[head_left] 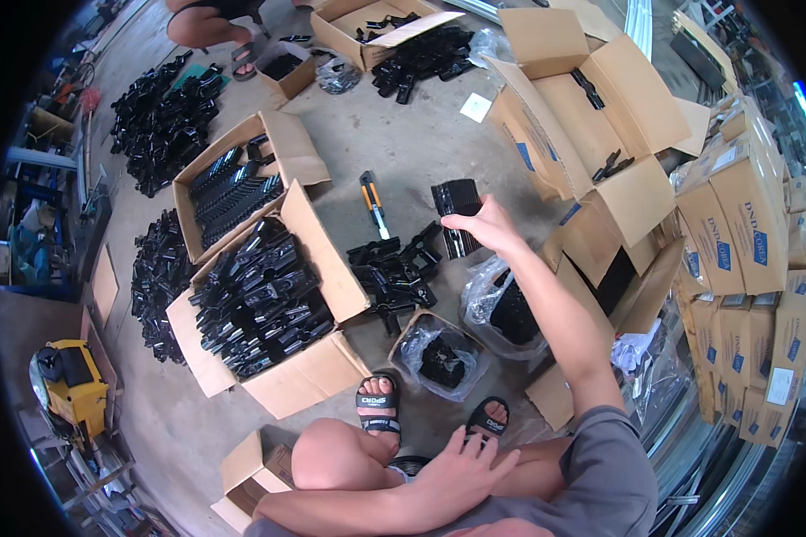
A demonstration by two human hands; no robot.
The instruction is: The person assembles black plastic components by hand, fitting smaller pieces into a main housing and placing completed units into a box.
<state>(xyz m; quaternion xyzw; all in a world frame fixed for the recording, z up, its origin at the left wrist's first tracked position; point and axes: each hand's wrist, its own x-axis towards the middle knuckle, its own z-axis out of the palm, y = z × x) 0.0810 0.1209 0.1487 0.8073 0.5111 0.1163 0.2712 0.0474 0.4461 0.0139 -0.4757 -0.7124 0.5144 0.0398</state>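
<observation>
The right hand (487,225) is gripping a black ribbed stack (454,200) unaided; uneven squeezing could be scattering it! The left hand (461,472) is hanging open.

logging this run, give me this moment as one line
right hand: gripping stack of black parts | left hand: empty | nearby: orange-handled tool, open box of black parts

Bare floor (403,134) opens ahead of the right hand (488,224)! An orange-handled tool (377,213) sits left; an open carton (527,152) walls off the right.
</observation>
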